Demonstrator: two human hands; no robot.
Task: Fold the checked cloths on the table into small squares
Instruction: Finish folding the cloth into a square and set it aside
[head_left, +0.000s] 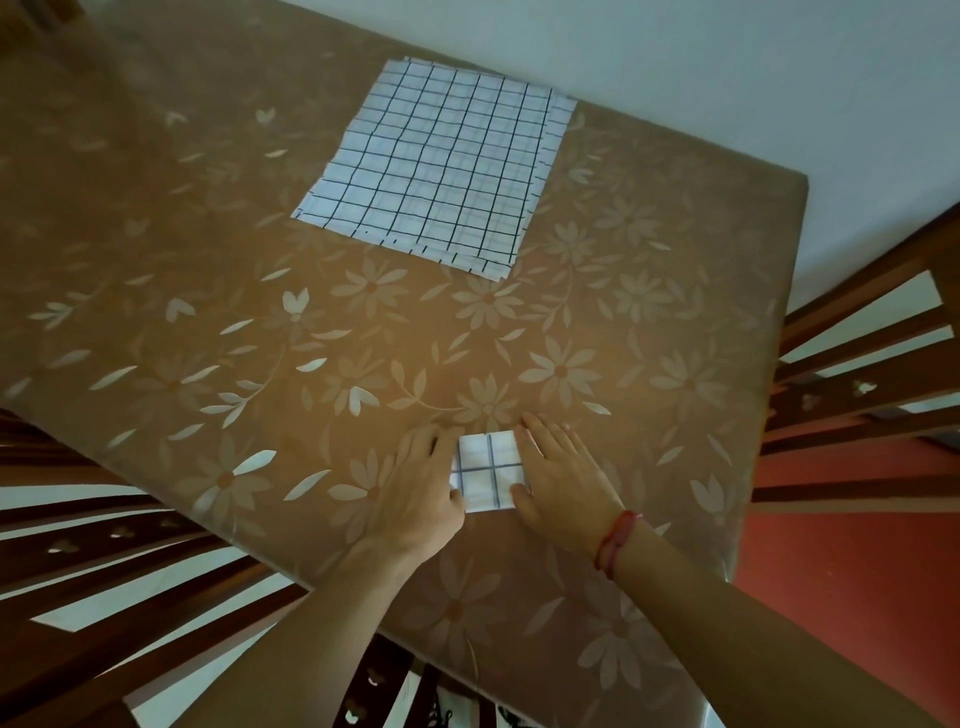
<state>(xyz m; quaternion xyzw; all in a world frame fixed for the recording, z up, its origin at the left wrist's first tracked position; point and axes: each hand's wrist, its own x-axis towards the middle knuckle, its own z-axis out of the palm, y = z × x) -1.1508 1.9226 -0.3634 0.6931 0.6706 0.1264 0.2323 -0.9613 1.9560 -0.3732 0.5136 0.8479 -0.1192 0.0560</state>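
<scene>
Both hands, left hand and right hand, fingers flat and straight, press the folded cloth at lower centre; released carelessly, it may spring open.

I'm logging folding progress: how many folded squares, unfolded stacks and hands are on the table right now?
folded checked square: 1
stack of flat checked cloths: 1 (layers overlap, number unclear)
hands: 2, the left hand and the right hand, both pressing on the square
Total: 4
</scene>
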